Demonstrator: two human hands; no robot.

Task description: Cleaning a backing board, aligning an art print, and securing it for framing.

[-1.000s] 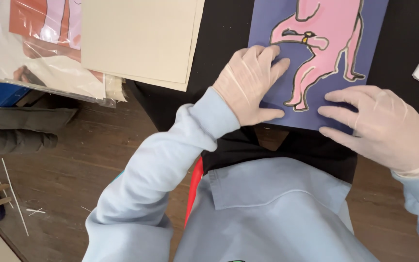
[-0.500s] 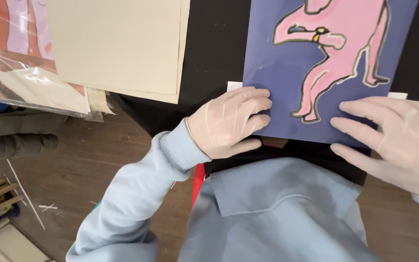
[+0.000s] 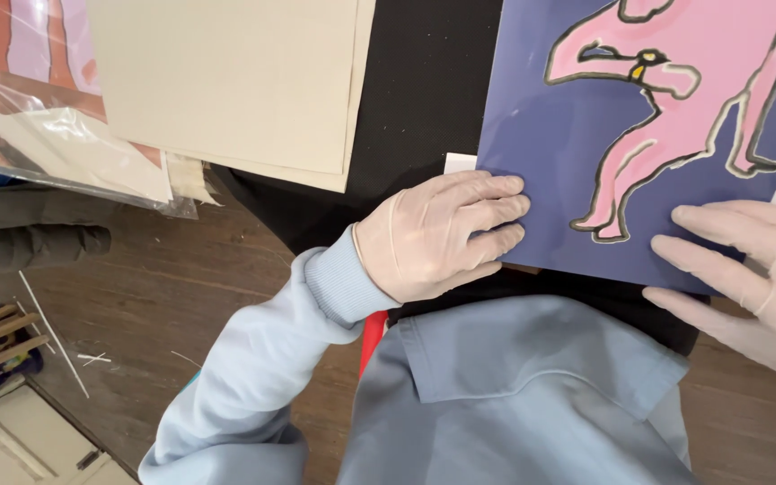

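Gloved hands press on a painted sheet (image 3: 586, 153) that lies at the near edge of a black counter (image 3: 415, 117), right in front of the person. That sheet is deep purple-blue and carries a pink figure outlined in black and pale cream. At its lower left corner the left hand (image 3: 437, 235) rests with fingers (image 3: 487, 211) loosely curled and laid flat over the edge, pressing down rather than gripping. At the lower right corner the right hand (image 3: 752, 274) lies spread open, fingers extended and slightly apart across the sheet's edge, closed around nothing. Both hands wear thin, pale, translucent gloves, and both arms are in light blue sleeves (image 3: 253, 377). White corners of another sheet (image 3: 460, 163) peek out from under the painting on the left and the right. Farther left on the counter sits a stack of 2 plain cream boards (image 3: 244, 81), well apart from the painting. Beyond them, at the counter's left end, lies a clear plastic sleeve (image 3: 38, 117) holding a red and pink picture. Below the counter a dark wooden floor (image 3: 163, 278) shows, with thin pale sticks (image 3: 51, 332) scattered at the left.
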